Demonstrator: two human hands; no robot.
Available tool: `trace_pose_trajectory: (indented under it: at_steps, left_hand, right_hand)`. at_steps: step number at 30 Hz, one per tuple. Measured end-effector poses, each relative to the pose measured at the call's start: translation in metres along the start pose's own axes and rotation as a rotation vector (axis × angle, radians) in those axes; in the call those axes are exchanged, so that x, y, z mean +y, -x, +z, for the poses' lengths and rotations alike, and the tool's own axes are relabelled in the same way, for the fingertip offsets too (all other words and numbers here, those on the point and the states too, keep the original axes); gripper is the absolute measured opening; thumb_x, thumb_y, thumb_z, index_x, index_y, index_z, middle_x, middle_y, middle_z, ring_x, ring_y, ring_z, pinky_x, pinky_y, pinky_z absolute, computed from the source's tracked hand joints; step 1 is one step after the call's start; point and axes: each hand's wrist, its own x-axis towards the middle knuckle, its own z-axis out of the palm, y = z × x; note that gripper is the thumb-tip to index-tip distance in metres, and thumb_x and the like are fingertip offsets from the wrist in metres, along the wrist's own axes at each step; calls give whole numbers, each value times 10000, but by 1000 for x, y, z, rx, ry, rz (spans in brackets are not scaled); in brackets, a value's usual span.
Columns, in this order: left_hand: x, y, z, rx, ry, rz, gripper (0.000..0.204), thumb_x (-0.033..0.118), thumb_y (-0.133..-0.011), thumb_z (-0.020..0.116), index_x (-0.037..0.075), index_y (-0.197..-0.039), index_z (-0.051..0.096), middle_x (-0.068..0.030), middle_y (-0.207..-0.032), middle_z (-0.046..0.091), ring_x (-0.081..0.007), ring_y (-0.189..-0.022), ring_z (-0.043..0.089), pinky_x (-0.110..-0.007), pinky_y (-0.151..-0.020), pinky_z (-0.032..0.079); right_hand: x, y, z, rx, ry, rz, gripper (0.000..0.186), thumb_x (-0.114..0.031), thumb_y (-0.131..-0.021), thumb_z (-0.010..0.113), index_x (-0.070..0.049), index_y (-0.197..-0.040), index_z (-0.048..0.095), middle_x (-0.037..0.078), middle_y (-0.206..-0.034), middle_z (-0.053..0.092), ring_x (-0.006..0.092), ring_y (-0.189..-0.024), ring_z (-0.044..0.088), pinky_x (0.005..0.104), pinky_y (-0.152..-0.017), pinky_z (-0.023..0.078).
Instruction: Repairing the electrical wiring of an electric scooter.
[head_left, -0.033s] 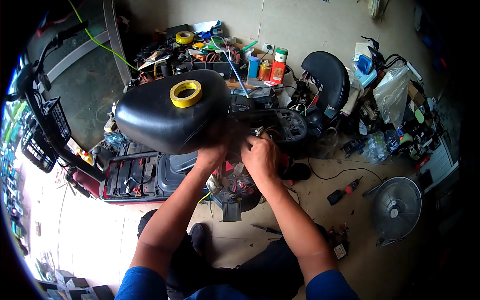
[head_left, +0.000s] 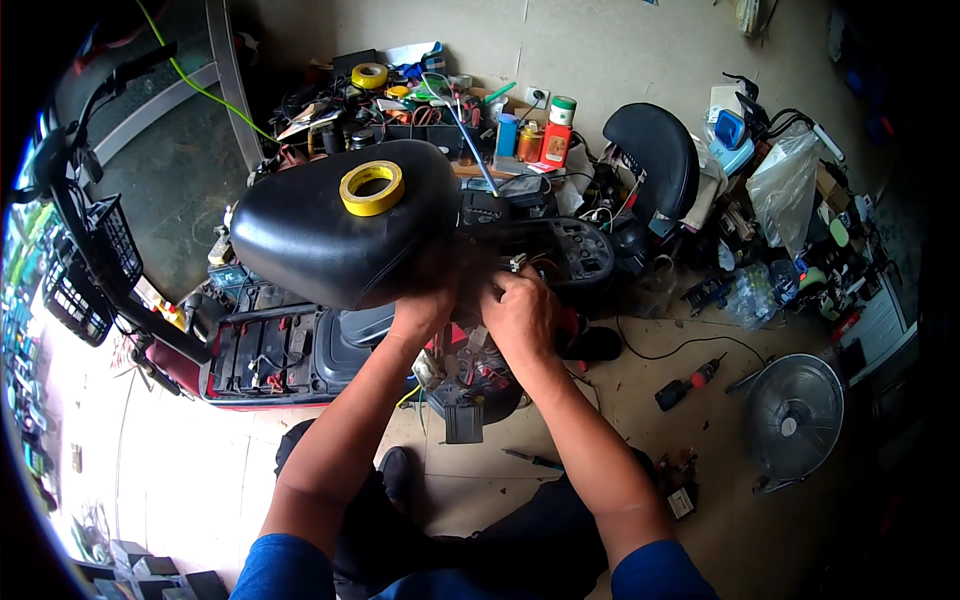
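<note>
Nothing has moved since the earlier frame: both of my hands sit at the same spot under the rear edge of the black scooter seat (head_left: 330,235), and the yellow tape roll (head_left: 371,187) rests on top of that seat as before.

My left hand (head_left: 425,312) is curled narrow against the underside of the seat's rear lip, fingers tucked out of sight; I cannot tell what, if anything, it grips. My right hand (head_left: 520,315) is closed to a fist just beside it, at 3 o'clock from the left hand, with the fingertips pinched around a small pale connector (head_left: 517,263) at the wire bundle (head_left: 470,365) below the seat. The two hands are near each other but not touching.

The seat is tilted up over the open scooter body (head_left: 290,355), which lies at 9 o'clock from my hands. A second black seat pad (head_left: 655,155) stands at 2 o'clock. A cluttered surface (head_left: 450,115) of cans, tape and tools runs along the wall at 12 o'clock. On the floor, a screwdriver (head_left: 535,461) lies at 6 o'clock, a red-and-black driver tool (head_left: 688,384) at 4 o'clock, and a grey fan (head_left: 795,425) beyond it.
</note>
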Motion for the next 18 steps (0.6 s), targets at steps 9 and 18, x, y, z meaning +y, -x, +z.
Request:
trace_pose_trajectory:
  at_steps: [9, 18]
  left_hand:
    - [6, 0, 2, -5, -15, -19, 235, 119, -963, 627, 23, -1175, 658, -122, -1112, 690, -263, -1072, 649, -353, -977, 482]
    - [42, 43, -24, -186, 23, -83, 340, 25, -881, 718, 29, -1215, 658, -149, -1096, 708, -316, -990, 685, -383, -921, 528]
  right_hand:
    - [14, -16, -29, -314, -1299, 792, 176, -187, -896, 728, -16, -933, 741, -15, -746, 640, 38, -634, 528, 208, -572, 387]
    - [14, 60, -35, -237, -661, 438, 256, -212, -955, 705, 42, -971, 728, 21, -756, 700, 84, -684, 636, 252, -663, 508]
